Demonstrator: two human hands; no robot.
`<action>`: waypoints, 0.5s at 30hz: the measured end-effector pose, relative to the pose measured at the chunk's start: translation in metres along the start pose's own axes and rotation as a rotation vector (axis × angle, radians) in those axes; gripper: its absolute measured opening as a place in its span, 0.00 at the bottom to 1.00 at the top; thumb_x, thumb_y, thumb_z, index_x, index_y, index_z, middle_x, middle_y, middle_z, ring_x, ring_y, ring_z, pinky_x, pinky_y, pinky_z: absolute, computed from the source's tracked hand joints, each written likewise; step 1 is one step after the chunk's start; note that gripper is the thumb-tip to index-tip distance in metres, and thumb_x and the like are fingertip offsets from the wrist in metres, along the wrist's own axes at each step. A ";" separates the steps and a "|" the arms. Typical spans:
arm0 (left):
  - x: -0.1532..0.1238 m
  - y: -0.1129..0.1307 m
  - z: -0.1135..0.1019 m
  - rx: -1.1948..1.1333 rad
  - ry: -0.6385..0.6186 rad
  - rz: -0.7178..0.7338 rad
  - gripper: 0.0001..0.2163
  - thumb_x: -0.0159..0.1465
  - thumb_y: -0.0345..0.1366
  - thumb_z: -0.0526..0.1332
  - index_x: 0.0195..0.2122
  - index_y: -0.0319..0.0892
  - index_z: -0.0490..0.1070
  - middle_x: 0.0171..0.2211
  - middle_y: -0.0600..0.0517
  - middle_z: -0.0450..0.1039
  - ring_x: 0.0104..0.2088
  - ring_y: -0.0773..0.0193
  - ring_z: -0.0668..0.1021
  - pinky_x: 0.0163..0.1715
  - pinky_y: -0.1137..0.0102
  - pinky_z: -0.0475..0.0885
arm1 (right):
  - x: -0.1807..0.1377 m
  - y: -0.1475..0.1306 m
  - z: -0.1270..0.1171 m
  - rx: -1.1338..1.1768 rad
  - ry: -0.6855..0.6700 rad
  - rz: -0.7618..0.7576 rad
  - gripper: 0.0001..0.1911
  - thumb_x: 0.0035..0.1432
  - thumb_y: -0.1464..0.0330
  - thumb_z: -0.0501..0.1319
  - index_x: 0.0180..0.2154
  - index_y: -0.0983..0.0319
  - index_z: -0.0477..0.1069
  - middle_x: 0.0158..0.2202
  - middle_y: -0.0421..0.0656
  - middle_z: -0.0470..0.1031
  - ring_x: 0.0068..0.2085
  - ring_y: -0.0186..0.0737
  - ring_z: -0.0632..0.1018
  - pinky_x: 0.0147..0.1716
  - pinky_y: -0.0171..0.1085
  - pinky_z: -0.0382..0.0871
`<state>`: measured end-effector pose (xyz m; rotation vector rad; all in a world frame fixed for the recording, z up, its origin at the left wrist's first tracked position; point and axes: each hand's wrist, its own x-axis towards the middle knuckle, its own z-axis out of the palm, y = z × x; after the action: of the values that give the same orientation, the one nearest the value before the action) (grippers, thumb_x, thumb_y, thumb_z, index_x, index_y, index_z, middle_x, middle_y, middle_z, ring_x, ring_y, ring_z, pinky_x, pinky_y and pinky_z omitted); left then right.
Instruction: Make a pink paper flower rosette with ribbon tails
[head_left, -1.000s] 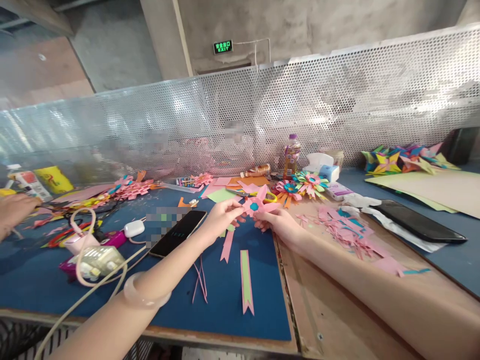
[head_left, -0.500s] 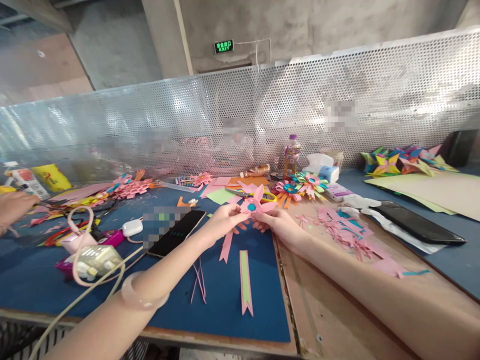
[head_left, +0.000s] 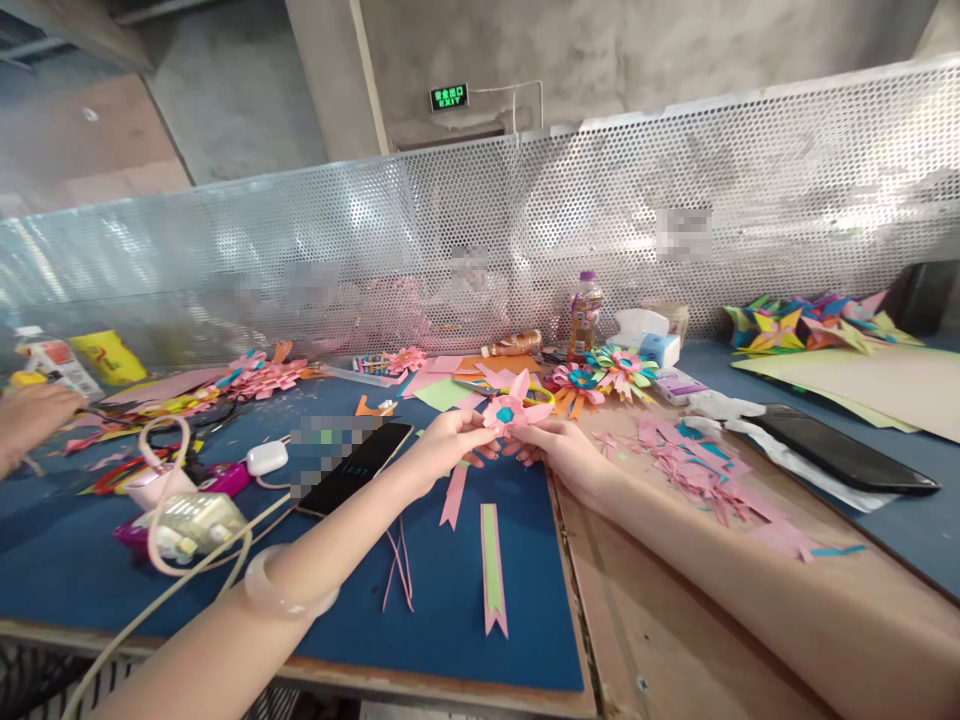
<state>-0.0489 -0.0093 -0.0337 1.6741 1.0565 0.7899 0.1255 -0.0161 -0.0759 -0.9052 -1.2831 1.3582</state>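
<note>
A pink paper flower [head_left: 517,392] with pointed petals and a blue centre is held up between my two hands. My left hand [head_left: 454,440] pinches its left lower edge, fingers closed. On the opposite side my right hand [head_left: 551,440] grips the lower right petals between thumb and fingers. Below the left hand lies a pink paper strip [head_left: 452,497] with a notched end. Closer to me rests a pink ribbon-shaped strip with a green middle [head_left: 491,570]. Thin pink paper strands [head_left: 397,570] lie left of it.
A phone [head_left: 356,468], chargers with cables [head_left: 195,525] and an earbud case [head_left: 267,458] sit on the left. Yellow-handled scissors [head_left: 536,396] lie behind the flower. Pink scraps [head_left: 697,460] cover the right side. Finished flowers [head_left: 622,370] and a bottle [head_left: 585,315] stand behind. Another person's hand [head_left: 34,425] shows far left.
The view has shifted slightly. Both hands keep hold of the pink paper flower in nearly the same place; its position barely differs.
</note>
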 end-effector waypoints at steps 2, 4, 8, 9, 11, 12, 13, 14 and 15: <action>0.000 -0.001 0.000 -0.008 -0.004 0.004 0.12 0.56 0.43 0.60 0.33 0.39 0.70 0.29 0.50 0.73 0.31 0.65 0.75 0.29 0.72 0.68 | -0.001 -0.001 0.001 -0.006 0.006 0.001 0.15 0.48 0.59 0.62 0.28 0.66 0.75 0.27 0.45 0.76 0.28 0.34 0.72 0.28 0.33 0.63; 0.000 -0.001 -0.001 -0.013 -0.006 0.006 0.12 0.56 0.43 0.60 0.33 0.38 0.70 0.29 0.50 0.73 0.31 0.65 0.75 0.29 0.72 0.68 | -0.001 -0.002 0.002 -0.010 0.013 0.000 0.15 0.48 0.59 0.63 0.28 0.66 0.75 0.27 0.45 0.75 0.27 0.34 0.72 0.28 0.33 0.63; 0.000 -0.001 0.000 -0.012 -0.011 -0.009 0.13 0.56 0.44 0.61 0.35 0.39 0.69 0.30 0.50 0.73 0.31 0.65 0.75 0.29 0.72 0.68 | -0.001 -0.003 0.003 -0.010 0.028 -0.001 0.15 0.47 0.59 0.63 0.27 0.66 0.75 0.26 0.44 0.75 0.26 0.33 0.71 0.28 0.33 0.63; 0.000 -0.001 0.000 -0.010 -0.011 -0.014 0.14 0.56 0.45 0.61 0.35 0.39 0.69 0.30 0.50 0.73 0.31 0.66 0.75 0.29 0.72 0.68 | -0.001 -0.003 0.003 -0.010 0.030 -0.001 0.15 0.47 0.59 0.63 0.27 0.66 0.75 0.26 0.44 0.75 0.26 0.32 0.71 0.27 0.33 0.63; 0.001 -0.001 0.000 -0.006 -0.010 -0.017 0.14 0.55 0.45 0.61 0.35 0.39 0.69 0.31 0.50 0.73 0.31 0.66 0.75 0.28 0.73 0.68 | -0.001 -0.003 0.003 -0.010 0.035 0.000 0.15 0.47 0.59 0.63 0.27 0.66 0.75 0.26 0.44 0.75 0.26 0.32 0.71 0.27 0.33 0.63; 0.001 -0.001 0.000 -0.005 -0.009 -0.018 0.14 0.55 0.45 0.61 0.34 0.39 0.69 0.31 0.50 0.73 0.31 0.66 0.75 0.28 0.73 0.68 | -0.001 -0.003 0.003 -0.010 0.037 0.000 0.15 0.46 0.59 0.63 0.28 0.66 0.75 0.26 0.44 0.75 0.26 0.32 0.71 0.27 0.33 0.63; 0.001 -0.001 0.000 -0.005 -0.008 -0.018 0.14 0.55 0.45 0.61 0.34 0.39 0.69 0.31 0.50 0.73 0.30 0.66 0.75 0.28 0.73 0.68 | -0.001 -0.002 0.003 -0.010 0.039 0.000 0.15 0.46 0.59 0.63 0.28 0.66 0.75 0.26 0.44 0.75 0.26 0.32 0.70 0.27 0.32 0.63; 0.001 -0.001 0.000 -0.005 -0.006 -0.017 0.14 0.55 0.45 0.61 0.34 0.39 0.69 0.31 0.50 0.73 0.30 0.66 0.75 0.28 0.73 0.68 | -0.001 -0.002 0.003 -0.011 0.040 -0.001 0.15 0.46 0.59 0.63 0.28 0.66 0.75 0.26 0.44 0.75 0.26 0.32 0.70 0.26 0.32 0.63; 0.001 -0.001 0.000 -0.007 -0.006 -0.016 0.14 0.55 0.45 0.61 0.34 0.39 0.69 0.31 0.50 0.73 0.30 0.66 0.75 0.28 0.73 0.68 | -0.001 -0.002 0.003 -0.011 0.040 -0.002 0.16 0.47 0.59 0.63 0.28 0.66 0.74 0.26 0.44 0.75 0.26 0.32 0.71 0.26 0.32 0.63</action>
<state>-0.0486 -0.0080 -0.0349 1.6597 1.0608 0.7771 0.1230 -0.0182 -0.0733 -0.9344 -1.2611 1.3265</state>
